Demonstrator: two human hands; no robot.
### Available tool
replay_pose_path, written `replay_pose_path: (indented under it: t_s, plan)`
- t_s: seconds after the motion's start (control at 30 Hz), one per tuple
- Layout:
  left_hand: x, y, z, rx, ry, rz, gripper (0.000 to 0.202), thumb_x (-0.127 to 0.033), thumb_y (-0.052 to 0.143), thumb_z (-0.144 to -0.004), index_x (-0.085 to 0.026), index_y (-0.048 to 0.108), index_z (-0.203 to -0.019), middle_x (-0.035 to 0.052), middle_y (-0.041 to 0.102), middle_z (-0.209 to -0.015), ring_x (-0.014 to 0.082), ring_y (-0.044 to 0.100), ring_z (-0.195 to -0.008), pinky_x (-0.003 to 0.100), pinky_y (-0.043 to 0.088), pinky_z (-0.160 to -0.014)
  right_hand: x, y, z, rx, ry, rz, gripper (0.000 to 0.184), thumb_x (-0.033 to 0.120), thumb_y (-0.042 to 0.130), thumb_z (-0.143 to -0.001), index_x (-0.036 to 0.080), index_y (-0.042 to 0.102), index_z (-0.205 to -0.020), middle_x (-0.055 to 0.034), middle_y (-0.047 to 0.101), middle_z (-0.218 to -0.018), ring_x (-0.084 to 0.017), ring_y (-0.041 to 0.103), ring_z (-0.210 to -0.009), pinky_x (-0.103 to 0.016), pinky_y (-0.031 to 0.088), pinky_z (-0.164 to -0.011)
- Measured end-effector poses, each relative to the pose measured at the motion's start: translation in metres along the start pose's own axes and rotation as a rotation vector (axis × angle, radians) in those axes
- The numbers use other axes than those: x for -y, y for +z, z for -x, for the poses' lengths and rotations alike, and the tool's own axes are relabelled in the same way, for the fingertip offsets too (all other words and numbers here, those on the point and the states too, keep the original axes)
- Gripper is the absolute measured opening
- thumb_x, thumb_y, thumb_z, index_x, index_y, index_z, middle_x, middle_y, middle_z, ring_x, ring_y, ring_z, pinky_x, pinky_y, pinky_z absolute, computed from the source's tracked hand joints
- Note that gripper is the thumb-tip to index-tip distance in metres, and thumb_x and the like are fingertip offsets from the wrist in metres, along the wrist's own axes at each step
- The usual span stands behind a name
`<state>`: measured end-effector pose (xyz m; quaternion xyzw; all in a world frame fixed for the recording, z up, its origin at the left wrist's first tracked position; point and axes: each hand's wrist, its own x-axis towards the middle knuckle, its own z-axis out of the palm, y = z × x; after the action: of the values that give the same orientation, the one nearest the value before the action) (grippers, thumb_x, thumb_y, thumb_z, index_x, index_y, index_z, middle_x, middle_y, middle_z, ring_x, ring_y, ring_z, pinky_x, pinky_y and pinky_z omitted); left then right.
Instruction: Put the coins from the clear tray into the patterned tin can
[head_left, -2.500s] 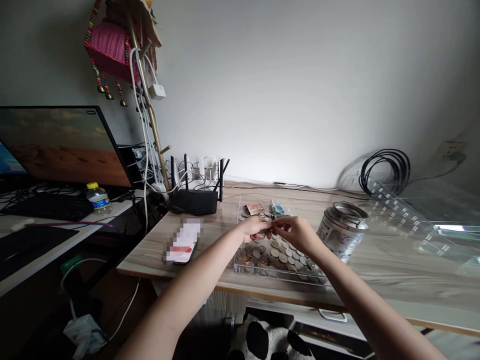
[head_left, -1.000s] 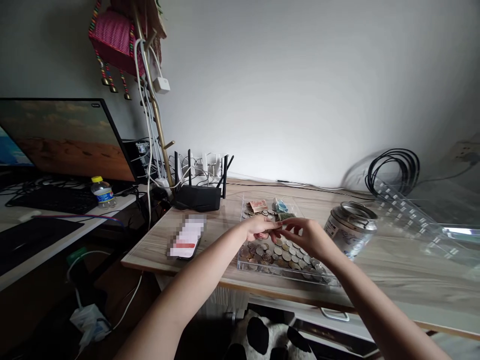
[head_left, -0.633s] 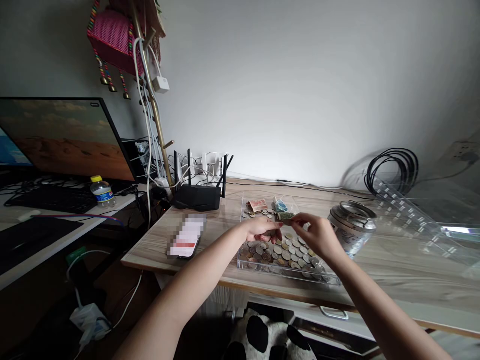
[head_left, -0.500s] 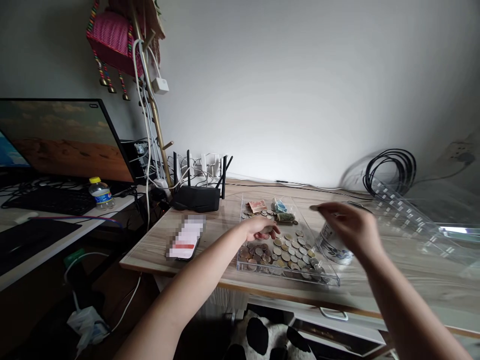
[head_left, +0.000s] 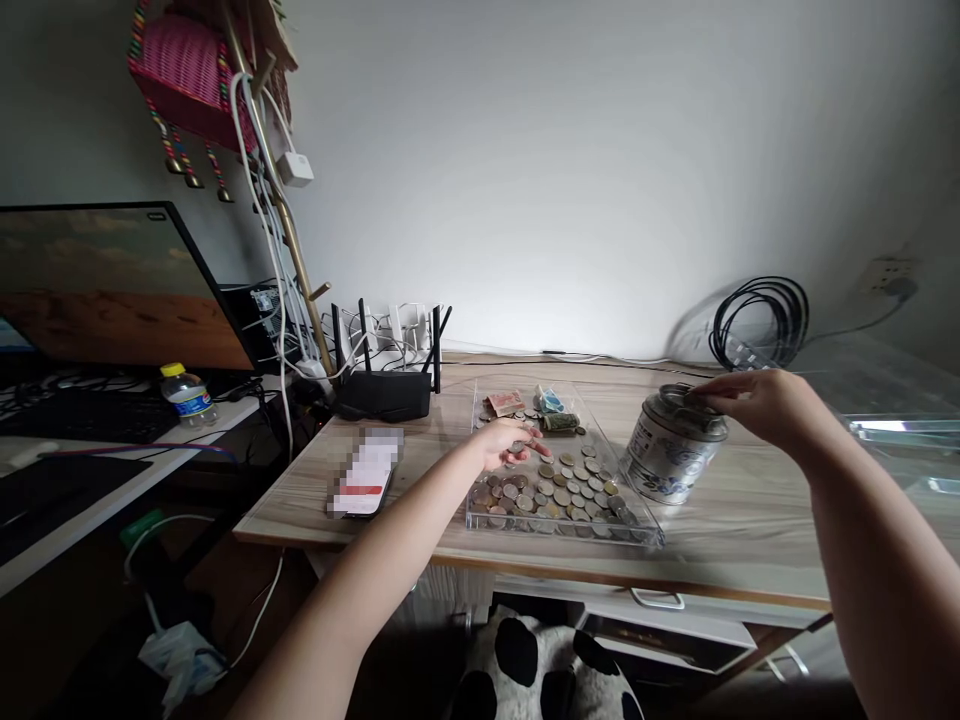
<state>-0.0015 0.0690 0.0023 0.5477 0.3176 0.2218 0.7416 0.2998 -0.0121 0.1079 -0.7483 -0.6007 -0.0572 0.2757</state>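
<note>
My left hand [head_left: 510, 445] hovers over a clear plastic tray [head_left: 652, 535], its fingers loosely curled round what looks like a coin. Many coins [head_left: 562, 495], silver and brassy with some coppery ones, lie spread in the front of that tray. Toward its back are a reddish banknote [head_left: 505, 403], a blue banknote [head_left: 550, 400] and a rolled greenish banknote [head_left: 559, 423]. To the right, a round metal tin [head_left: 667, 450] with printed sides stands upright. My right hand [head_left: 757, 400] pinches a coin at the tin's top; the fingertips mostly hide it.
Left of the tray lies a phone [head_left: 367, 475], with a black router [head_left: 386, 395] behind it. A coiled black cable [head_left: 759, 320] leans on the wall. On the side desk are a monitor [head_left: 112, 290] and a bottle [head_left: 187, 398]. A drawer handle [head_left: 658, 600] is below.
My right hand has moved right with its coin, from beside the tray's right edge to the tin's top. My left hand stays over the tray. The view has shifted slightly right.
</note>
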Motion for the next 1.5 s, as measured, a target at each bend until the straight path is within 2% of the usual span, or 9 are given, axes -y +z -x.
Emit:
replay_pose_path:
  t_s: [0.3, 0.43, 0.5, 0.63, 0.77, 0.97, 1.13, 1.33, 1.5]
  plan:
    - [-0.006, 0.007, 0.006, 0.014, 0.020, -0.111, 0.020, -0.029, 0.058, -0.070, -0.010, 0.054, -0.072, 0.0068, 0.061, -0.068, -0.0011, 0.029, -0.035, 0.016, 0.010, -0.035, 0.005, 0.000, -0.010, 0.134, -0.107, 0.048, 0.021, 0.030, 0.058, -0.057, 0.021, 0.069, -0.074, -0.0011, 0.065, -0.067, -0.013, 0.055, -0.063, -0.023, 0.036, -0.058]
    - [-0.007, 0.009, 0.008, 0.017, 0.004, -0.168, 0.033, -0.039, 0.063, -0.062, -0.009, 0.058, -0.074, 0.0021, 0.056, -0.058, -0.0020, 0.027, -0.034, 0.016, 0.011, -0.036, 0.025, 0.006, 0.014, -0.214, -0.099, -0.019, 0.028, 0.034, 0.054, -0.064, 0.021, 0.067, -0.085, -0.0022, 0.064, -0.069, -0.012, 0.053, -0.059, -0.022, 0.036, -0.053]
    - [-0.007, 0.010, 0.008, 0.034, 0.007, -0.181, 0.037, -0.042, 0.064, -0.060, -0.009, 0.059, -0.075, 0.0000, 0.053, -0.055, -0.0022, 0.026, -0.033, 0.016, 0.010, -0.035, 0.044, 0.017, 0.031, -0.325, -0.184, -0.067, 0.027, 0.033, 0.050, -0.068, 0.020, 0.066, -0.087, -0.0023, 0.064, -0.072, -0.011, 0.053, -0.058, -0.022, 0.038, -0.053]
    - [-0.005, 0.010, 0.007, 0.062, 0.052, -0.160, 0.039, -0.045, 0.061, -0.062, -0.008, 0.059, -0.076, -0.0022, 0.049, -0.051, -0.0022, 0.023, -0.031, 0.018, 0.006, -0.034, 0.085, 0.049, 0.061, -0.052, -0.503, -0.106, 0.024, 0.033, 0.046, -0.073, 0.023, 0.064, -0.085, -0.0012, 0.064, -0.079, -0.011, 0.054, -0.059, -0.021, 0.039, -0.051]
    - [-0.003, 0.010, 0.006, 0.059, 0.073, -0.129, 0.036, -0.044, 0.056, -0.068, -0.009, 0.056, -0.078, -0.0009, 0.052, -0.052, -0.0014, 0.024, -0.029, 0.017, 0.006, -0.033, 0.108, 0.078, 0.071, 0.141, -0.583, -0.062, 0.026, 0.039, 0.043, -0.075, 0.027, 0.063, -0.087, -0.0001, 0.063, -0.076, -0.013, 0.054, -0.060, -0.022, 0.037, -0.048]
    - [-0.003, 0.010, 0.005, 0.079, 0.071, -0.125, 0.035, -0.042, 0.050, -0.074, -0.009, 0.055, -0.085, 0.0007, 0.053, -0.052, 0.0000, 0.027, -0.028, 0.017, 0.006, -0.031, 0.109, 0.098, 0.068, 0.198, -0.547, -0.107, 0.022, 0.035, 0.041, -0.076, 0.028, 0.062, -0.076, 0.0036, 0.063, -0.071, -0.012, 0.054, -0.060, -0.022, 0.037, -0.049]
    - [-0.003, 0.012, 0.004, 0.069, 0.029, -0.131, 0.034, -0.041, 0.049, -0.075, -0.009, 0.055, -0.083, 0.0036, 0.056, -0.055, 0.0001, 0.029, -0.030, 0.016, 0.008, -0.032, 0.109, 0.107, 0.072, 0.082, -0.502, -0.134, 0.020, 0.032, 0.046, -0.074, 0.027, 0.063, -0.082, 0.0006, 0.063, -0.081, -0.015, 0.056, -0.072, -0.024, 0.041, -0.055]
    - [-0.005, 0.011, 0.007, 0.200, -0.023, -0.068, 0.035, -0.040, 0.044, -0.077, -0.009, 0.056, -0.091, 0.0052, 0.057, -0.058, 0.0014, 0.033, -0.032, 0.016, 0.010, -0.032, 0.100, 0.078, 0.075, -0.043, -0.517, -0.172, 0.025, 0.033, 0.041, -0.078, 0.025, 0.065, -0.082, -0.0020, 0.062, -0.083, -0.014, 0.056, -0.071, -0.025, 0.043, -0.060]
    - [-0.005, 0.006, 0.004, 0.073, -0.083, 0.036, 0.020, -0.019, 0.040, -0.077, -0.009, 0.054, -0.088, 0.0075, 0.059, -0.067, 0.0045, 0.045, -0.042, 0.014, 0.022, -0.035, 0.063, 0.020, 0.050, -0.306, -0.309, -0.133, 0.025, 0.038, 0.051, -0.071, 0.023, 0.064, -0.087, -0.0017, 0.063, -0.077, -0.014, 0.055, -0.065, -0.025, 0.041, -0.057]
